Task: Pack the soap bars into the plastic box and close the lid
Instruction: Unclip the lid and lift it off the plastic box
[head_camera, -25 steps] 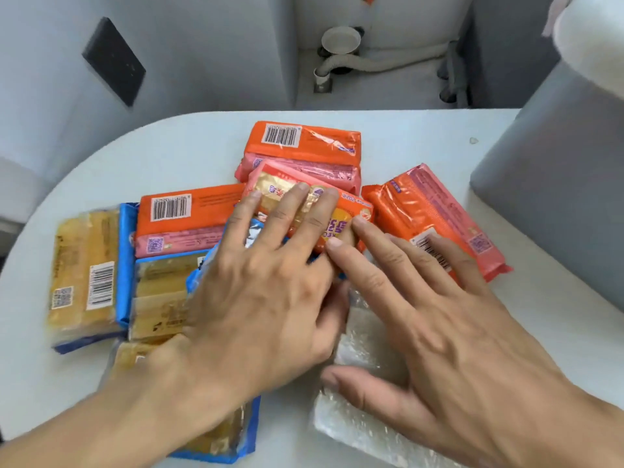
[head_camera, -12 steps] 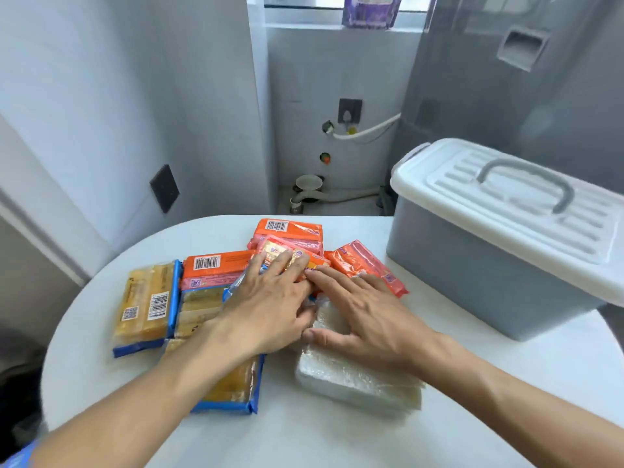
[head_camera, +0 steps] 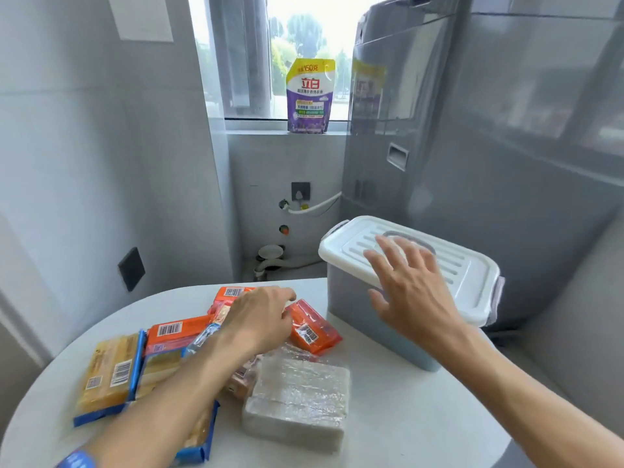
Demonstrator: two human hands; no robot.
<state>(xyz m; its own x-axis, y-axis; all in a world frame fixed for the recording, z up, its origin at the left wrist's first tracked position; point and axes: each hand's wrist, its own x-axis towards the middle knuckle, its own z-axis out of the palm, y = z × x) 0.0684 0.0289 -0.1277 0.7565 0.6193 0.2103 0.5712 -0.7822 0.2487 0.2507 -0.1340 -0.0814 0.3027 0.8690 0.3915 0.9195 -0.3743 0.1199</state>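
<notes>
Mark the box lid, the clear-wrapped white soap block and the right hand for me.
box lid (head_camera: 472,285), head view, ribbed top right of the hand.
clear-wrapped white soap block (head_camera: 300,400), head view, top face.
right hand (head_camera: 410,292), head view, back of the hand.

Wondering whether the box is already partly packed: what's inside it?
Cannot tell. The white lid sits on the grey plastic box, covering its inside; the right hand reaches over the lid.
</notes>
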